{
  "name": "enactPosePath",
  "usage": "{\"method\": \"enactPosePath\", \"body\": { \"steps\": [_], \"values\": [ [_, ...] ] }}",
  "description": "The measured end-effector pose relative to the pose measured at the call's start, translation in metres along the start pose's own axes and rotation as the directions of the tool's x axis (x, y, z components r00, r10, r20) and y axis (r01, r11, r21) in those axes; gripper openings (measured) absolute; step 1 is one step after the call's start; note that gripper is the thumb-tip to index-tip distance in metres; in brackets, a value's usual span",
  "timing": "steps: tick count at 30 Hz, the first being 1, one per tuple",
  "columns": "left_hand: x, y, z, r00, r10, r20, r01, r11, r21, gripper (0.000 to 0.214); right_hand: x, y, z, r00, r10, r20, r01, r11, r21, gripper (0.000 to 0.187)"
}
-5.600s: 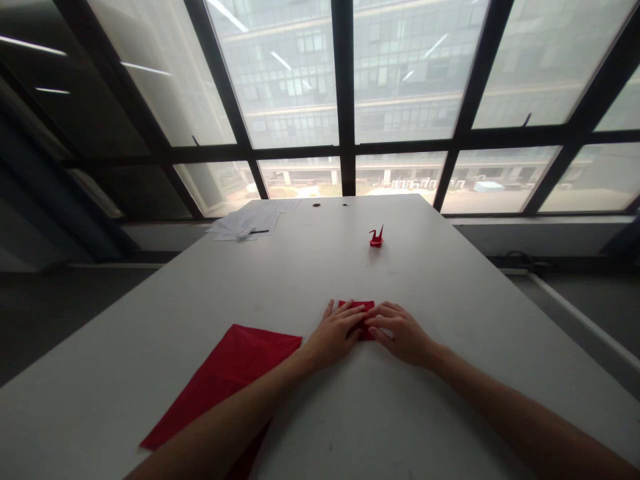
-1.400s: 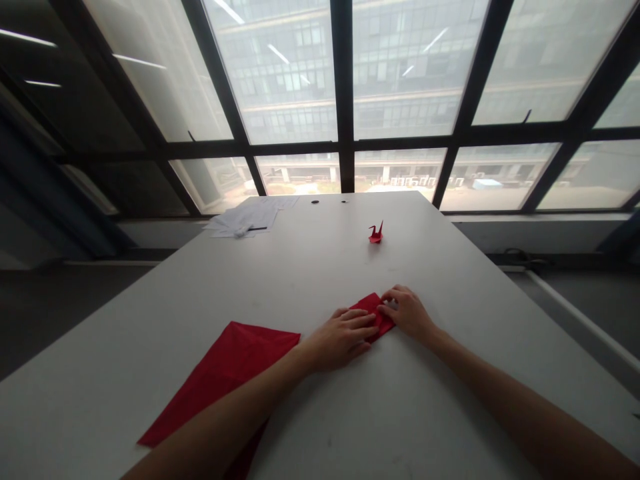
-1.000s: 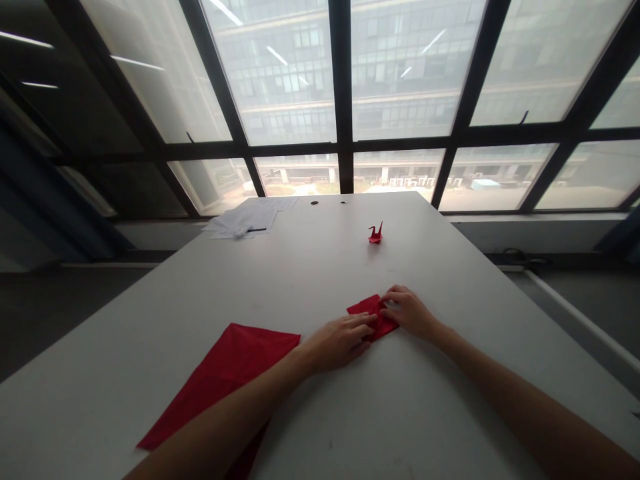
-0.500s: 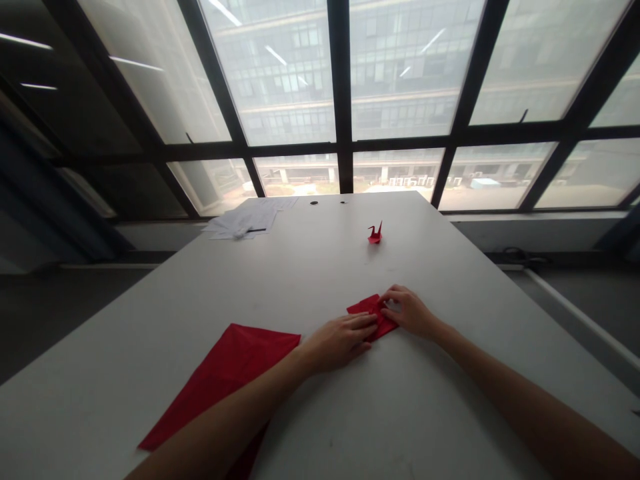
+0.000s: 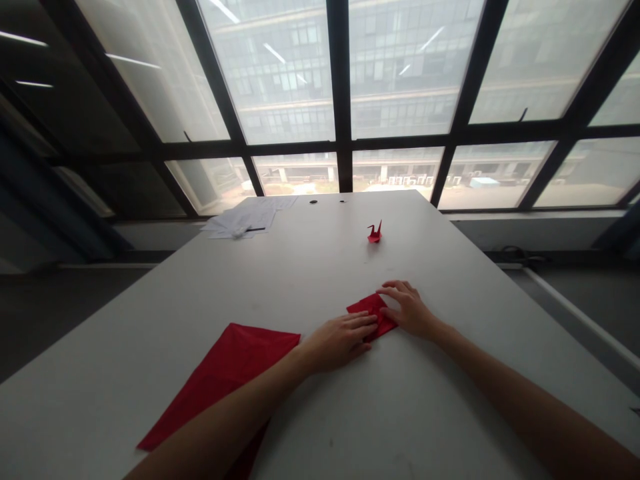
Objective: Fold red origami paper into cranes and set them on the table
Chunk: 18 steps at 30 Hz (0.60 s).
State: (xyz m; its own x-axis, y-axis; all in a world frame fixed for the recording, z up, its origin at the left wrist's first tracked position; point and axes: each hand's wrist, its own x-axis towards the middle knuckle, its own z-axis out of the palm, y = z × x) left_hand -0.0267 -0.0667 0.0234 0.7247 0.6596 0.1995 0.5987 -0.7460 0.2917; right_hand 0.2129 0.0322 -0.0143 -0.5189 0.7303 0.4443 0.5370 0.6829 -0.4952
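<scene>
paper (image 5: 371, 309): folded, flat on worktop (image 5: 350, 413), between both grips | left grip (image 5: 340, 341): released, flat, fingertips on its near-left corner | right grip (image 5: 411, 312): released, fingers spread, on its right edge | long axis: about grip to grip

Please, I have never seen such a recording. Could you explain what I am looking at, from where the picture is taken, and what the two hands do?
There is no machine here. A person works with two bare hands, and the camera sits on that person's head, looking forward and down, so both arms enter from the bottom edge. The left hand lies flat on the near corner of a small folded red paper. The right hand rests with open fingers on its right side. Neither hand grips it. A larger red sheet lies partly under the left forearm. Farther off on the white table stands a red paper crane, and white papers lie at the far left.
</scene>
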Motion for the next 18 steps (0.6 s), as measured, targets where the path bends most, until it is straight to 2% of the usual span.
{"method": "enactPosePath", "body": {
  "steps": [2,4,10,12,15,18],
  "values": [
    [-0.0001,-0.0009,0.0011,1.0,0.0,-0.001,0.0,1.0,-0.006,0.045,-0.0009,-0.0011,0.0008,0.998,0.016,0.053,-0.014,0.999,-0.044,0.044],
    [-0.0001,-0.0015,0.0019,1.0,0.001,-0.001,-0.001,1.0,-0.006,0.045,-0.0004,-0.0006,0.0018,0.998,0.043,0.05,-0.041,0.998,-0.052,0.044],
    [-0.0002,0.0001,0.0004,1.0,0.013,0.001,-0.013,1.0,-0.003,0.044,0.0016,0.0028,0.0037,0.993,0.083,-0.082,-0.082,0.996,0.02,0.038],
    [-0.0002,0.0007,0.0,1.0,0.015,-0.007,-0.015,1.0,-0.009,0.044,0.0002,0.0017,0.0033,0.997,0.054,-0.047,-0.054,0.999,0.008,0.036],
    [-0.0002,0.001,0.0005,1.0,0.008,-0.014,-0.008,1.0,-0.016,0.044,-0.0017,-0.0006,0.0038,0.998,0.051,0.04,-0.048,0.997,-0.06,0.045],
    [0.0002,0.001,0.0013,1.0,-0.001,-0.006,0.001,1.0,-0.009,0.044,-0.0006,0.0006,0.0067,0.994,0.106,0.027,-0.104,0.992,-0.074,0.044]
  ]
}}
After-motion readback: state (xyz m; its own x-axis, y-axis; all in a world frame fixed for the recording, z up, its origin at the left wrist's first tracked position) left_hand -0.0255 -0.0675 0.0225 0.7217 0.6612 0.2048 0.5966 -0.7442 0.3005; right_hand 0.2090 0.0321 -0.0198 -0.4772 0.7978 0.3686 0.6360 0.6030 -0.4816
